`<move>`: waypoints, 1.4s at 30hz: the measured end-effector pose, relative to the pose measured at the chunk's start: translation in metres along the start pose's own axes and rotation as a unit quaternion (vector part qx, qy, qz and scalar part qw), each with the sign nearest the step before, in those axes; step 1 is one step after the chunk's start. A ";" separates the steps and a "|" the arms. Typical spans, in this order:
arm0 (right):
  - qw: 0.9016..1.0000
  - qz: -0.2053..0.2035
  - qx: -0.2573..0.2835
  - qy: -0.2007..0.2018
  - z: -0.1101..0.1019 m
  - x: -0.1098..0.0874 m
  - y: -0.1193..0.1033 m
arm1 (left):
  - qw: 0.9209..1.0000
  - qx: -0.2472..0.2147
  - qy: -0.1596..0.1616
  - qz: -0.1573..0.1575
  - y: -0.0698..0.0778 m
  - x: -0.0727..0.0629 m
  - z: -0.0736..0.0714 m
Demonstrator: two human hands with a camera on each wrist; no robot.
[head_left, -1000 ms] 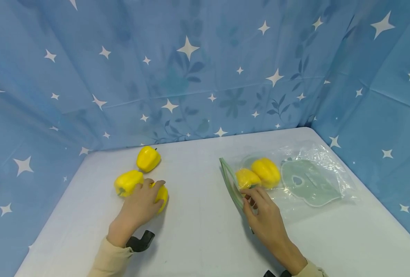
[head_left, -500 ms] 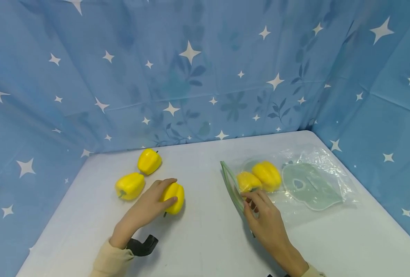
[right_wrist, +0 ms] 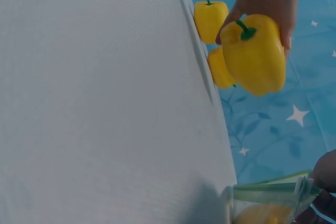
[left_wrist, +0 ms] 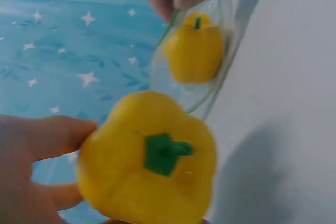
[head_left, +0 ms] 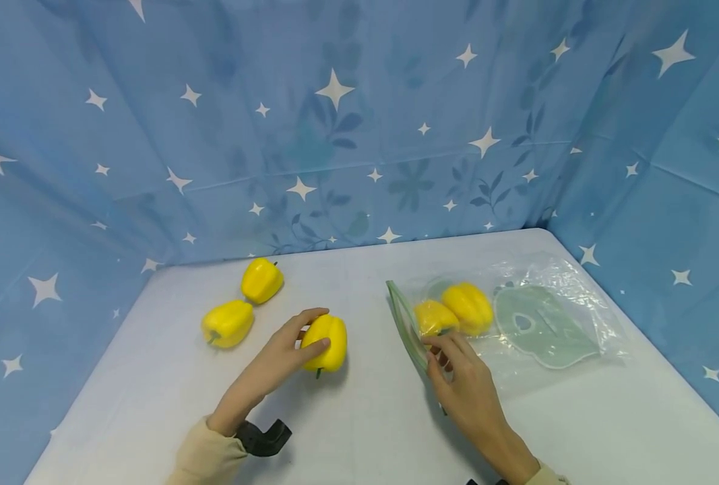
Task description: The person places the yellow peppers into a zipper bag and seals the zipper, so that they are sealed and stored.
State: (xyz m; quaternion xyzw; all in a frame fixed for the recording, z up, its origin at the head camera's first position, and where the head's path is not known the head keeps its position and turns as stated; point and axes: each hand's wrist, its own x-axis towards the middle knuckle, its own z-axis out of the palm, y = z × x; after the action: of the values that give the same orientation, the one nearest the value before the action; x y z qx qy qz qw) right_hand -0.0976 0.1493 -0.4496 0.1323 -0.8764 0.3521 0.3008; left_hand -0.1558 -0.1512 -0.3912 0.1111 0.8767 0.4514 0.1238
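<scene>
My left hand [head_left: 283, 353] grips a yellow bell pepper [head_left: 329, 342] with a green stem, held a little above the table's middle. In the left wrist view, fingers and thumb curl round the pepper [left_wrist: 147, 161]. My right hand [head_left: 465, 380] pinches the green-edged rim of a clear zip bag [head_left: 505, 367], whose mouth [head_left: 409, 323] gapes toward the left. Two yellow peppers lie in the bag: one pepper [head_left: 434, 316] near the mouth, another pepper [head_left: 468, 308] behind it. A green leaf shape [head_left: 544, 327] is printed on the bag.
Two more yellow peppers rest on the left of the white table [head_left: 359, 417]: one front pepper [head_left: 228, 324] and one back pepper [head_left: 262, 280]. A blue star-patterned curtain [head_left: 359, 135] borders the table's back and sides.
My left hand has picked up a pepper from beside the two on the left and carried it right, toward the bag. The right hand stays at the bag's rim.
</scene>
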 end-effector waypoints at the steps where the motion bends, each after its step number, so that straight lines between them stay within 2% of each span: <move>1: 1.000 0.000 0.000 0.001 0.000 0.000 0.000 | 1.000 -0.009 0.002 0.000 0.000 0.001 0.004; 7: 1.000 -0.006 0.002 0.003 0.001 0.000 0.001 | 0.997 -0.072 0.026 0.009 -0.001 0.011 0.027; 13: 1.000 -0.009 0.004 0.001 0.001 0.000 0.001 | 0.992 -0.107 0.058 0.034 0.001 0.019 0.049; 18: 1.000 -0.006 0.004 0.000 0.001 0.000 0.001 | 0.989 -0.110 0.085 0.049 0.003 0.025 0.065; 26: 1.000 -0.003 0.003 -0.008 0.001 -0.001 0.002 | 0.986 -0.086 0.127 0.064 0.004 0.037 0.089; 42: 1.000 -0.004 -0.007 -0.009 0.001 0.001 0.001 | 0.979 -0.088 0.170 0.075 0.016 0.056 0.122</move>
State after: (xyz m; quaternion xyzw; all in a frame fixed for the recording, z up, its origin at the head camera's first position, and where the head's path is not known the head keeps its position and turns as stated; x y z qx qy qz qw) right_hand -0.0995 0.1492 -0.4497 0.1364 -0.8812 0.3433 0.2951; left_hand -0.1687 -0.0317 -0.4535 0.0864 0.8311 0.5469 -0.0519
